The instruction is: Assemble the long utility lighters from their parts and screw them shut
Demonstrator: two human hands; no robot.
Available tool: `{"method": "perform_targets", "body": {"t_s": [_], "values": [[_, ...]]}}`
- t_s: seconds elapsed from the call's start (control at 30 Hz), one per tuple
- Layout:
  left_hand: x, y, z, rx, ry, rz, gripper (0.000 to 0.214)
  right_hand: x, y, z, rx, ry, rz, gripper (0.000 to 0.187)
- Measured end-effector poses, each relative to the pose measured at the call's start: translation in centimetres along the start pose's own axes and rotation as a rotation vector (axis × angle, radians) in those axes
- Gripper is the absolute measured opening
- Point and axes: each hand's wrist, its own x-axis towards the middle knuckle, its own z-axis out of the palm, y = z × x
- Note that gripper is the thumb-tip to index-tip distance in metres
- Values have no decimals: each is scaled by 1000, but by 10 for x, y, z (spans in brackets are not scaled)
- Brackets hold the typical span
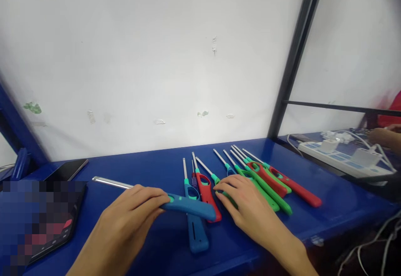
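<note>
My left hand (pixel 131 217) is closed round a blue long-necked gas lighter (pixel 191 206), holding it sideways above the table with its metal tube pointing left. Beneath its handle end lies another blue lighter (pixel 197 234), with a red lighter (pixel 207 194) just to the right. My right hand (pixel 242 198) curls its fingers over a green lighter (pixel 215 178), whose metal tube points away to the upper left; most of its handle is hidden under the hand. A screwdriver-like tool with a purple handle (pixel 194 180) lies between the blue and red lighters.
Right of my hand several green and red lighters (pixel 296 188) lie side by side on the blue table (pixel 150 251). A phone (pixel 67 170) and a tablet (pixel 56 242) are at the left. Beyond the black post (pixel 288 75) are a white power strip (pixel 341 159) and another person's hand (pixel 384 137).
</note>
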Motion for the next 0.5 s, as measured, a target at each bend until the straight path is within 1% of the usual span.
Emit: {"method": "perform_targets", "body": {"t_s": [0.03,0.07,0.13,0.2,0.3,0.37,0.43,0.5], "values": [[-4,-5,0,17,6,-16,19,0,1,-1,-4,-4,7,22],[-8,-10,0,34,-25,-35,21,0,3,-1,-7,-8,14,22],[-15,-21,0,18,-169,-126,24,1,4,-4,-2,-19,20,22],[-20,-30,4,2,-346,-232,25,3,1,-8,27,-31,9,21],[-26,-39,14,54,-530,-328,23,9,-10,-13,96,-97,-60,21],[-28,-42,22,87,-570,-354,22,16,-19,-15,89,-194,-122,21],[-30,-41,28,98,-582,-369,22,25,-24,-15,31,-280,-162,21],[-32,-38,30,95,-597,-385,26,34,-26,-15,-29,-328,-175,22]]}}
